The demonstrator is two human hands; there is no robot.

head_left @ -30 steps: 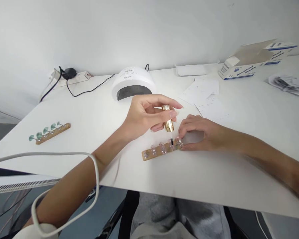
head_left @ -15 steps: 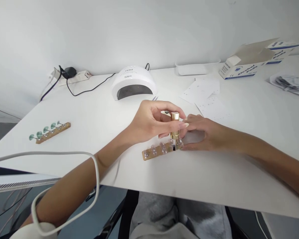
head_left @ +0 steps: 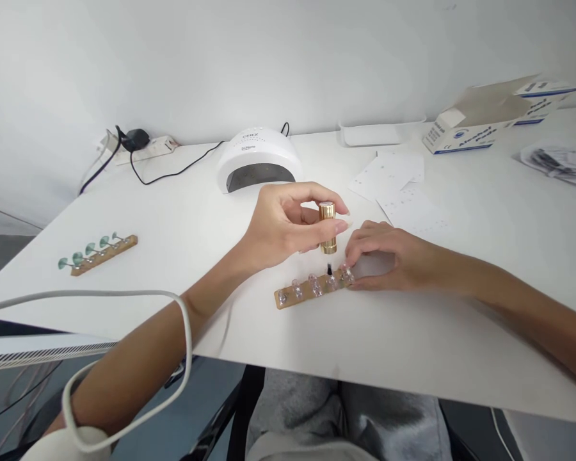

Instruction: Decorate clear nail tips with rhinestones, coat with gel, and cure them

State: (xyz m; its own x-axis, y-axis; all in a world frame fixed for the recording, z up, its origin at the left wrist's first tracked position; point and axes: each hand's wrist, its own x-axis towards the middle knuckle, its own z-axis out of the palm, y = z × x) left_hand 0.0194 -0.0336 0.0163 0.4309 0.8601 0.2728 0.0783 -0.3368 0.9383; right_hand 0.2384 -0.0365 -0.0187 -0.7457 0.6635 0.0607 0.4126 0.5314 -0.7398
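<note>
Between the thumb and fingers of my left hand (head_left: 281, 224) is a gold-capped nail polish brush (head_left: 327, 234), held upright. Its dark bristles (head_left: 329, 269) point down at the second clear pinkish nail tip (head_left: 331, 282) from the right; whether they touch cannot be made out. Several such nail tips stand in a row on a wooden nail tip holder (head_left: 305, 299) lying on the table. The thumb and fingers of my right hand (head_left: 384, 256) close on the right end of this holder, partly hiding the last tip.
Behind my left hand stands a white nail lamp (head_left: 262, 153). A second wooden holder with green tips (head_left: 104, 255) lies at the left. White sheets (head_left: 393, 186), an open alcohol pad box (head_left: 475, 121) and a white tray (head_left: 372, 133) are farther back. A white cable (head_left: 125, 294) loops around my left arm.
My left hand has risen and shifted left with the brush. The bristles have gone from beside the rightmost nail tip to the second from the right. My right hand stays at the holder's end.
</note>
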